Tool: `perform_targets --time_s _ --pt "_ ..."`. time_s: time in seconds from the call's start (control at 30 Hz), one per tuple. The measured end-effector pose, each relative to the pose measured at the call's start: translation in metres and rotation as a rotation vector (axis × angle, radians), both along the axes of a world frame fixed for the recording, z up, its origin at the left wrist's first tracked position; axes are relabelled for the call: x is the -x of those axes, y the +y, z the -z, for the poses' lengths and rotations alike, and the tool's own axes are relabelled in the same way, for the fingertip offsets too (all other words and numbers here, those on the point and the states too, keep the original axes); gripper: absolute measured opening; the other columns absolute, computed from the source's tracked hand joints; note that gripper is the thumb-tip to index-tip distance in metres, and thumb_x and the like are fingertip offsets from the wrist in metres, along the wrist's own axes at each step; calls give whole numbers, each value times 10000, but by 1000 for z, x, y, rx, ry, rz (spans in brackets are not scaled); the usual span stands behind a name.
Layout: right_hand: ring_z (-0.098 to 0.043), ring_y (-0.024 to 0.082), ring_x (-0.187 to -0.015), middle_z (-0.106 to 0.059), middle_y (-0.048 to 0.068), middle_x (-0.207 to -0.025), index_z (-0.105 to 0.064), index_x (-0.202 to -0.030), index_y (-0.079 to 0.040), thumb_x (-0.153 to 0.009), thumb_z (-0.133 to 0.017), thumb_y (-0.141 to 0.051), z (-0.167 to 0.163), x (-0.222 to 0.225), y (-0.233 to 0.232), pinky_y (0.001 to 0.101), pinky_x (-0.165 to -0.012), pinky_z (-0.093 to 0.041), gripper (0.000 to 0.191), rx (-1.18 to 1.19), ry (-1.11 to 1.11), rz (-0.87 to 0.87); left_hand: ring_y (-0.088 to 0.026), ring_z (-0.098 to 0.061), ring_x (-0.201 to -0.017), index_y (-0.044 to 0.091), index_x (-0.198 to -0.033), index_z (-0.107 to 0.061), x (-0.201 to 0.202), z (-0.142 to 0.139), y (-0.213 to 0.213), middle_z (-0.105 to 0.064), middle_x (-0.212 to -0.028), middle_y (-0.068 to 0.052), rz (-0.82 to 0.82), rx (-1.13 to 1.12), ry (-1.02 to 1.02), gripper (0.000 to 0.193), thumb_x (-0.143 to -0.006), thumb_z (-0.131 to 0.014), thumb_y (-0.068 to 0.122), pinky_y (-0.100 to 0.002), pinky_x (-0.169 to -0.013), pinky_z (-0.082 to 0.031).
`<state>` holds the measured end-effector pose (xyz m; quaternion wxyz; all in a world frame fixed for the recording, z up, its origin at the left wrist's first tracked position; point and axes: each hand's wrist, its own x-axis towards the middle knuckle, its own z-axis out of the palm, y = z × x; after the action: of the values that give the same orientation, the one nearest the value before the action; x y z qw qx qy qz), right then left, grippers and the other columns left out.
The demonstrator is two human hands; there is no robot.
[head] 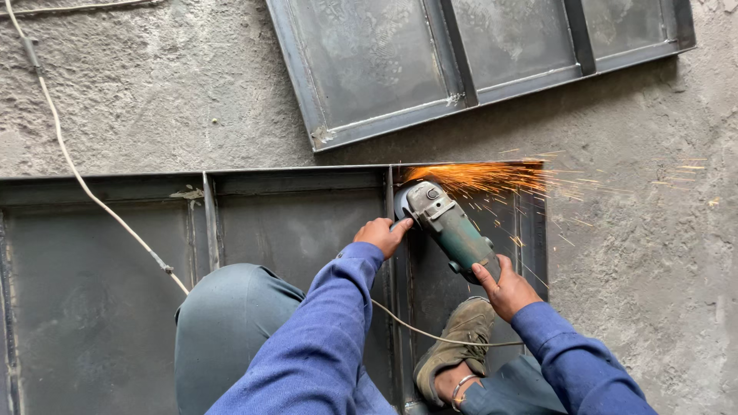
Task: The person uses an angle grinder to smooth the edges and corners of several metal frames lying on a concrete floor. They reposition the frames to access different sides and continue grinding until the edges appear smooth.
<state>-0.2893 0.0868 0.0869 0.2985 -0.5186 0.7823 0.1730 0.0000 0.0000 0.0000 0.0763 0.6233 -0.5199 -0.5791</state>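
Rough grey concrete floor (638, 253) fills the view, with two welded steel pieces lying flat on it. Nearest the person is a long dark steel frame (296, 219) divided by upright bars into panels; a second steel frame (400, 69) lies tilted just beyond it, its lower corner near the first frame's top edge without clearly touching it.

An angle grinder (450, 227) with a green body and grey metal head sits over the right-hand panel, its head pressed at the top rail of the near frame. Orange sparks (492, 177) stream rightward along that rail and scatter across the concrete.

The left hand (382, 234) grips the side of the grinder head, fingers curled together around what looks like a side handle (the handle itself is mostly hidden). The right hand (507, 290) wraps the rear of the green body, fingers clamped on it. Both arms wear blue sleeves.

A pale power cord (77, 173) trails from the top left across the frame, passes behind the knee and reappears beside a worn shoe (457, 346) planted inside the panel.
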Motion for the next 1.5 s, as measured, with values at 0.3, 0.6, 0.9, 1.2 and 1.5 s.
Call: perform_targets --time_s 0.3,0.6,0.9,1.2,1.5 --pt "-681 478 -1104 -689 360 -1129 -343 -1503 -18 -937 -459 -678 -5 1 -8 507 -951 -530 878 47 -13 -34 -414 -680 -1112 54 -1090 -768 2 -2 -6 -738 -1110 -237 -17 -18 5 723 -900 -520 706 -476 -994 -500" --pt "-668 472 -1122 -671 343 -1178 -362 -1479 -12 -920 -467 -702 -6 3 -17 502 -965 -515 894 62 -60 -53 -411 -684 -1108 66 -1104 -767 5 -1 -9 -739 -1102 -237 -25 -12 -17 728 -896 -511 716 -480 -986 -502" --pt "-689 484 -1088 -704 355 -1108 -351 -1523 -43 -945 -435 -688 -14 -4 -19 510 -961 -529 870 -4 -1 -14 -410 -669 -1157 54 -1154 -753 9 4 -10 -722 -1179 -243 -8 23 -58 764 -910 -492 728 -478 -1011 -504" --pt "-688 475 -1096 -701 337 -1132 -366 -1497 -44 -935 -465 -673 -15 -3 -17 513 -947 -534 849 17 -26 -16 -418 -659 -1162 55 -1181 -739 9 6 -5 -716 -1177 -254 -25 14 -56 779 -904 -494 740 -484 -1013 -493" --pt "-667 486 -1111 -670 373 -1142 -344 -1497 -14 -938 -476 -672 -13 -7 -23 507 -960 -520 873 33 -46 -28 -409 -667 -1146 70 -1143 -753 6 11 -14 -722 -1163 -238 -30 57 -56 763 -894 -497 744 -479 -997 -500"
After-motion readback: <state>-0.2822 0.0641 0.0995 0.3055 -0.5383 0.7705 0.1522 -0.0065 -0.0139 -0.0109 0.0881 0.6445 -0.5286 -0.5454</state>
